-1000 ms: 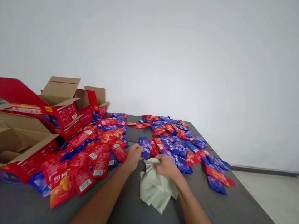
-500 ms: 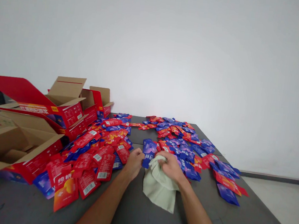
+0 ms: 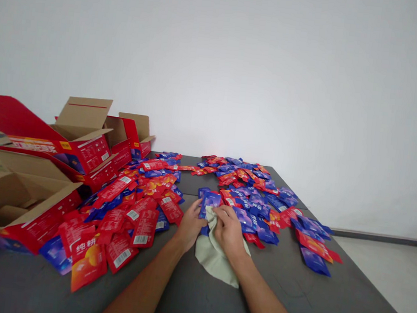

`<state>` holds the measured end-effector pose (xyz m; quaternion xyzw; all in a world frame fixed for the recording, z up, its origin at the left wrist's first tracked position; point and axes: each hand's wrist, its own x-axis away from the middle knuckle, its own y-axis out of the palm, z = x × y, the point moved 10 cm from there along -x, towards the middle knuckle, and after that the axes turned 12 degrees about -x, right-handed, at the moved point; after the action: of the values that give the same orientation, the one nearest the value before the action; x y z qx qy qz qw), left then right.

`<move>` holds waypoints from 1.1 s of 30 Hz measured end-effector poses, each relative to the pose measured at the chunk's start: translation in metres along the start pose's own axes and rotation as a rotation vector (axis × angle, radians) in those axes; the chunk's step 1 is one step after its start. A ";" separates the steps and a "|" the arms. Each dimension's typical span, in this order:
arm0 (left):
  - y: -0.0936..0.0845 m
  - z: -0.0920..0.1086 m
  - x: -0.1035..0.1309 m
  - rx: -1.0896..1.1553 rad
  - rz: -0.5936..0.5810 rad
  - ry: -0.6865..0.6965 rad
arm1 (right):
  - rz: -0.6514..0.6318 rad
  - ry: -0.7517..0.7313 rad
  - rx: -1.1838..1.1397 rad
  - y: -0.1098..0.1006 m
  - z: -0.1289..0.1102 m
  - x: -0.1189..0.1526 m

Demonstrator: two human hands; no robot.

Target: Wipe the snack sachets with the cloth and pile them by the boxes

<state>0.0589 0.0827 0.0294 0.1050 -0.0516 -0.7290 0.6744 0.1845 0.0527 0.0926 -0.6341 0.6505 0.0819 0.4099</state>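
Between my hands, at the middle of the table, is a blue pouch [image 3: 211, 199] with a purple design. My left hand [image 3: 189, 226] grips its left edge, fingers closed. A pale green cloth [image 3: 215, 258] is bunched in my right hand [image 3: 228, 229], which presses it against the front of the pouch. The rest of the cloth drapes down onto the dark table. My right fingertips are partly hidden by the cloth's folds. Just left of my left hand lies a heap of red and blue pouches [image 3: 144, 222]. More pouches [image 3: 252, 201] lie beyond and right of my right hand.
Open red cardboard boxes [image 3: 92, 153] stand along the left side, one large open box [image 3: 47, 213] nearest me. A small group of pouches [image 3: 315, 244] lies near the right edge of the dark table [image 3: 289, 306]. A white wall [image 3: 241, 70] rises behind.
My left hand has closed around the pouch's left edge. My right hand has brought the cloth onto the pouch's face. The view has shifted slightly.
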 end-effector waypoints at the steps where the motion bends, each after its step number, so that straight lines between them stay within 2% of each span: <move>1: 0.001 0.002 0.000 -0.010 -0.006 0.007 | -0.012 -0.005 0.016 0.002 -0.001 0.001; 5: 0.000 0.009 0.000 -0.003 -0.001 0.035 | -0.097 0.006 0.121 0.014 -0.014 0.005; 8: -0.007 0.006 -0.002 0.049 0.027 0.002 | -0.163 0.034 0.177 0.022 -0.020 0.009; 12: -0.015 -0.003 -0.006 0.062 0.025 -0.019 | -0.211 -0.009 0.058 0.028 -0.019 0.009; 15: -0.015 0.001 -0.007 0.017 0.001 0.025 | -0.233 -0.064 -0.030 0.025 -0.017 0.006; 17: -0.009 0.005 -0.005 -0.016 -0.038 0.050 | -0.183 -0.069 -0.043 0.014 -0.015 0.002; 21: 0.003 0.004 0.000 -0.025 -0.108 0.003 | 0.002 -0.029 0.003 -0.013 -0.012 -0.004; 23: 0.003 0.001 0.001 -0.023 -0.107 -0.012 | -0.004 -0.033 0.016 -0.011 -0.014 -0.003; 28: -0.005 -0.003 -0.001 -0.026 -0.059 -0.003 | -0.173 -0.090 -0.012 0.015 -0.023 0.003; 30: -0.005 -0.005 -0.002 -0.039 -0.058 -0.011 | -0.126 -0.087 -0.010 0.011 -0.021 0.002; 33: 0.004 -0.004 0.001 -0.101 -0.112 0.001 | 0.025 -0.064 0.020 -0.010 -0.015 -0.002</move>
<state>0.0636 0.0820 0.0259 0.0741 -0.0086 -0.7671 0.6372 0.1865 0.0424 0.1078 -0.6189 0.6457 0.1006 0.4358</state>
